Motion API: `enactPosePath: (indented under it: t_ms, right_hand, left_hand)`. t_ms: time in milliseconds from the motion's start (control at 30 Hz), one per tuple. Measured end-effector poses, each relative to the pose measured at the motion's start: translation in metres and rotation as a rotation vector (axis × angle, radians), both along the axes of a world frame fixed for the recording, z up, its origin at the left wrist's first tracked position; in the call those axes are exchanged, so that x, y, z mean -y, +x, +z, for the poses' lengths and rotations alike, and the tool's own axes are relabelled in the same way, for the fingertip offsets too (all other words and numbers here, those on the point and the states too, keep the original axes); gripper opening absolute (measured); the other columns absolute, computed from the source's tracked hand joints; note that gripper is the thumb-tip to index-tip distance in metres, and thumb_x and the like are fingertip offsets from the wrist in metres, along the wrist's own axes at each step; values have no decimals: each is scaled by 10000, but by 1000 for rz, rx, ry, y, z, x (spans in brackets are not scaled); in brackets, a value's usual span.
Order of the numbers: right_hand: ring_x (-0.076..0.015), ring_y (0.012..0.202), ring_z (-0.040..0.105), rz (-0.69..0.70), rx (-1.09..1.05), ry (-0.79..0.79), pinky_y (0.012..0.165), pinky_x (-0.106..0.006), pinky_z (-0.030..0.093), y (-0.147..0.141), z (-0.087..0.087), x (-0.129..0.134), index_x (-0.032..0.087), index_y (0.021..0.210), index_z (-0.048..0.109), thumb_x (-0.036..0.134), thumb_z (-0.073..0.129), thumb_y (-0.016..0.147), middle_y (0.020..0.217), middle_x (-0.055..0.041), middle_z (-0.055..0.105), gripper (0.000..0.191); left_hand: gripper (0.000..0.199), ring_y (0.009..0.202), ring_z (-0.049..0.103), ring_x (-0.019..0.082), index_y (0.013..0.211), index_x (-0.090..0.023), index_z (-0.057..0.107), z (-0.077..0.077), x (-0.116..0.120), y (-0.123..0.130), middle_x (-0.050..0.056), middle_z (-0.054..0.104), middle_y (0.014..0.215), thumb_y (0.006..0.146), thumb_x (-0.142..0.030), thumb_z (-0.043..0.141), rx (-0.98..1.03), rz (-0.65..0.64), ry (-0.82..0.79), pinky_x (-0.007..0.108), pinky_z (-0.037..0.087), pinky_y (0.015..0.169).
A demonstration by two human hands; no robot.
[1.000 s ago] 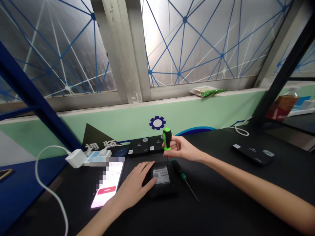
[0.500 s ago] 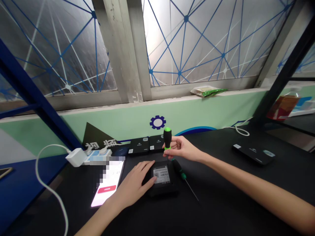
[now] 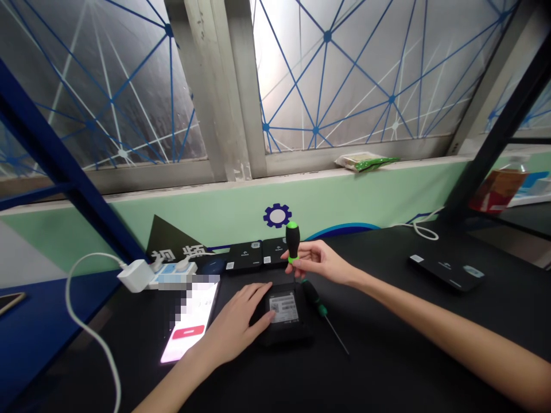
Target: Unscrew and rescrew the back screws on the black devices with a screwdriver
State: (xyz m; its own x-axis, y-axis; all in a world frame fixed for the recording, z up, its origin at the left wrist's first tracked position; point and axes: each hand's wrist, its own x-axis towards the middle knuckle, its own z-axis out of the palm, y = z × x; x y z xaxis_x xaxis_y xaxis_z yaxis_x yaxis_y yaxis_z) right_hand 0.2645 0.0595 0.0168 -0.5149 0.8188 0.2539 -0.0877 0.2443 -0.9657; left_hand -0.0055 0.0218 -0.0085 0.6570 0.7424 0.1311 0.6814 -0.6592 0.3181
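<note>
Head view: an upright screwdriver [image 3: 293, 241] over a black device [image 3: 286, 321].
Reaching in from seven o'clock of the view, the left hand [image 3: 239, 312] lies palm down on the device's nine o'clock side, thumb spread from the fingers, which point toward about two o'clock; the right hand [image 3: 316, 261], reaching in from four o'clock, pinches the screwdriver low on its handle, thumb and fingers nearly closed around it. The tool's long axis is near vertical, green cap at twelve, thin shaft down at six, by the device's far edge; whether its tip touches cannot be told. A second screwdriver [image 3: 319, 307] lies just beside the device, its tip toward five o'clock.
</note>
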Motion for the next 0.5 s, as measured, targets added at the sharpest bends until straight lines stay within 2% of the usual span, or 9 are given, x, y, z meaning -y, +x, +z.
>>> enactPosePath:
  t_ms: [133, 333, 400, 500]
  right_hand:
    - [-142, 684, 667, -44, 10, -5, 630, -265, 532, -2, -1, -1, 138, 991, 671, 381, 763, 809, 857, -77, 744, 317]
    - [-142, 592, 645, -94, -14, 12, 599, -280, 538, -5, -4, -2, 168, 898, 620, 353, 833, 727, 685, 5, 681, 330]
    - [-141, 589, 642, -85, -20, 6, 597, -278, 541, -5, -3, -1, 175, 915, 614, 351, 827, 734, 670, 17, 667, 330]
    - [-140, 637, 650, -60, -24, 7, 609, -274, 542, -4, 0, 0, 163, 1010, 638, 367, 773, 795, 776, -29, 708, 326]
  left_hand:
    - [514, 1315, 465, 272, 1500, -313, 348, 0, 0, 0, 60, 477, 1457, 1027, -507, 398, 3, 4, -4, 430, 404, 1070]
    - [519, 1321, 459, 275, 1508, -327, 330, -3, -2, -1, 50, 475, 1462, 1026, -509, 397, -1, 5, 10, 435, 402, 1072]
    - [518, 1320, 459, 275, 1506, -328, 333, -4, -2, -1, 50, 476, 1460, 1025, -507, 402, 0, 7, 12, 435, 403, 1073]
    - [512, 1317, 461, 279, 1498, -322, 347, -3, -2, -1, 55, 480, 1455, 1024, -508, 403, -1, 8, 9, 442, 400, 1074]
